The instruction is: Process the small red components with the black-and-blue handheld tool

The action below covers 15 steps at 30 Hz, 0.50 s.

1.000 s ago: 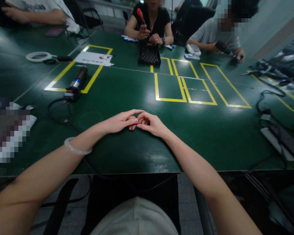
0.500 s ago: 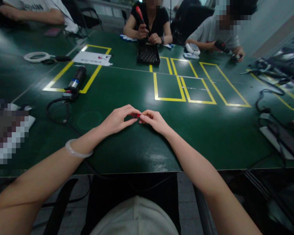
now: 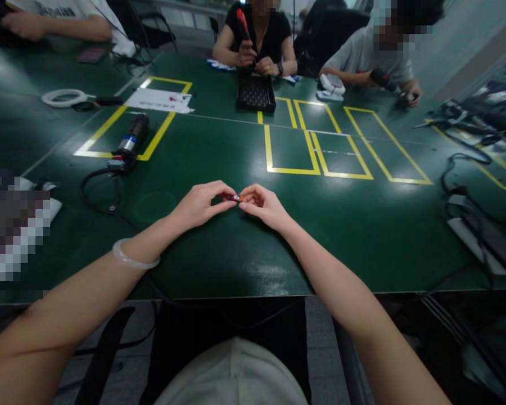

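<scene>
Just above the green table, both my hands meet fingertip to fingertip around a small red piece [image 3: 236, 198] with a pale patch and an orange end. It is too small for me to tell its kind. My left hand [image 3: 204, 203] pinches its left side between thumb and fingers. From the other side, my right hand [image 3: 263, 203] closes its thumb and curled fingers on the orange end. The fingertips hide part of the piece. A pale bangle [image 3: 135, 256] circles my left wrist.
A black cylindrical tool [image 3: 131, 138] with a cable lies left on the green table [image 3: 219, 149], by a white paper sheet [image 3: 158, 101]. Yellow tape marks rectangles. Across sits a person with a red-handled tool [image 3: 242, 23] over a black tray [image 3: 255, 104]; another holds a power tool [image 3: 382, 80].
The fingertips have shifted slightly apart, and more of the small red piece, with its pale patch and orange end, shows between them. The arms have hardly moved.
</scene>
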Each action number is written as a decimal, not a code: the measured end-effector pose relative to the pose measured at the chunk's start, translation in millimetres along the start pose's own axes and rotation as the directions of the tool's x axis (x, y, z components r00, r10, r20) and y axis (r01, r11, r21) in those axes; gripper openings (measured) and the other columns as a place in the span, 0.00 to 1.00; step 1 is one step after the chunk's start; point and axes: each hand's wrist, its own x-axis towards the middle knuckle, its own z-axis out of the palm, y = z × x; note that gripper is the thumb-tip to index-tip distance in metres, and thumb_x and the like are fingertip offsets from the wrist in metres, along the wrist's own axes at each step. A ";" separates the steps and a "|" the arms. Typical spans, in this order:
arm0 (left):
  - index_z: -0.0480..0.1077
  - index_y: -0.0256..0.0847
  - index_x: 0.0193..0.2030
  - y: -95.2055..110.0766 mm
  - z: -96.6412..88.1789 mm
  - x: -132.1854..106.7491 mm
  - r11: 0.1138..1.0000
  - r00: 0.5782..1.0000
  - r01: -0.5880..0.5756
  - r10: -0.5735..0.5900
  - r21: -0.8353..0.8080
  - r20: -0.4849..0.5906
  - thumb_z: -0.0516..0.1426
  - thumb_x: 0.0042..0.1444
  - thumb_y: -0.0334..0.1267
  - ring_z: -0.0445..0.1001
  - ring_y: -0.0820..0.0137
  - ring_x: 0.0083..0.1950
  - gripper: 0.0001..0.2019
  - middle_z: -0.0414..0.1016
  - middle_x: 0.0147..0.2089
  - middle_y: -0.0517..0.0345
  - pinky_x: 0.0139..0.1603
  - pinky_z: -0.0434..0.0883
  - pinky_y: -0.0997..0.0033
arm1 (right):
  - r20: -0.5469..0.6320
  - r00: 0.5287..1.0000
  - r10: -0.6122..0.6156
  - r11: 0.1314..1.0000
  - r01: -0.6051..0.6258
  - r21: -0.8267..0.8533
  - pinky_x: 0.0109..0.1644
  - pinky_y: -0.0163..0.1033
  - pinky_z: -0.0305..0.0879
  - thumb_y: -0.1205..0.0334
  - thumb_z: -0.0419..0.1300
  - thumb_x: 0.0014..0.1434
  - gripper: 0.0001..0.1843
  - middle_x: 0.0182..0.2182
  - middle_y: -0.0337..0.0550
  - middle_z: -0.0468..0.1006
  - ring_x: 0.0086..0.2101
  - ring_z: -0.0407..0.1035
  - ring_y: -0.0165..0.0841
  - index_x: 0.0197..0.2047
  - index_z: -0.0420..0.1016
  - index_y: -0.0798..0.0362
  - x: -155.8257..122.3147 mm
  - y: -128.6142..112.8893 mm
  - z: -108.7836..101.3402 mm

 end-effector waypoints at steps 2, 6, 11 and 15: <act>0.75 0.39 0.47 -0.4 2.0 -0.3 1.000 1.000 -0.007 0.007 0.001 0.019 0.56 0.65 0.51 0.77 0.63 0.44 0.17 0.78 0.44 0.51 0.47 0.71 0.65 | 0.010 1.000 -0.012 1.000 0.012 -0.014 0.36 0.35 0.67 0.49 0.68 0.55 0.19 0.34 0.38 0.75 0.31 0.67 0.28 0.43 0.71 0.52 -0.7 -0.4 0.9; 0.75 0.40 0.47 -3.3 -1.3 2.8 0.999 0.997 -0.023 0.022 0.021 0.073 0.55 0.66 0.53 0.77 0.62 0.45 0.18 0.78 0.44 0.51 0.47 0.70 0.66 | -0.001 1.000 -0.017 0.999 0.017 -0.040 0.36 0.35 0.66 0.51 0.66 0.57 0.16 0.34 0.38 0.75 0.31 0.67 0.28 0.42 0.72 0.52 -0.7 0.3 0.2; 0.74 0.39 0.53 -42.6 -35.5 5.4 0.963 0.987 0.137 -0.113 0.231 -0.115 0.51 0.68 0.53 0.72 0.57 0.56 0.21 0.75 0.53 0.47 0.59 0.66 0.60 | -0.057 0.998 -0.002 0.996 -0.003 -0.091 0.34 0.35 0.63 0.53 0.66 0.57 0.15 0.32 0.37 0.74 0.29 0.65 0.27 0.42 0.71 0.52 1.4 4.3 -4.4; 0.66 0.30 0.65 -99.8 -77.3 -12.0 0.789 0.853 0.478 -0.312 0.387 -0.418 0.57 0.63 0.50 0.61 0.50 0.66 0.30 0.64 0.65 0.40 0.67 0.57 0.51 | -0.070 0.997 -0.015 0.995 0.008 -0.104 0.35 0.35 0.64 0.53 0.65 0.57 0.15 0.32 0.37 0.74 0.29 0.65 0.27 0.42 0.71 0.52 2.3 6.5 -4.8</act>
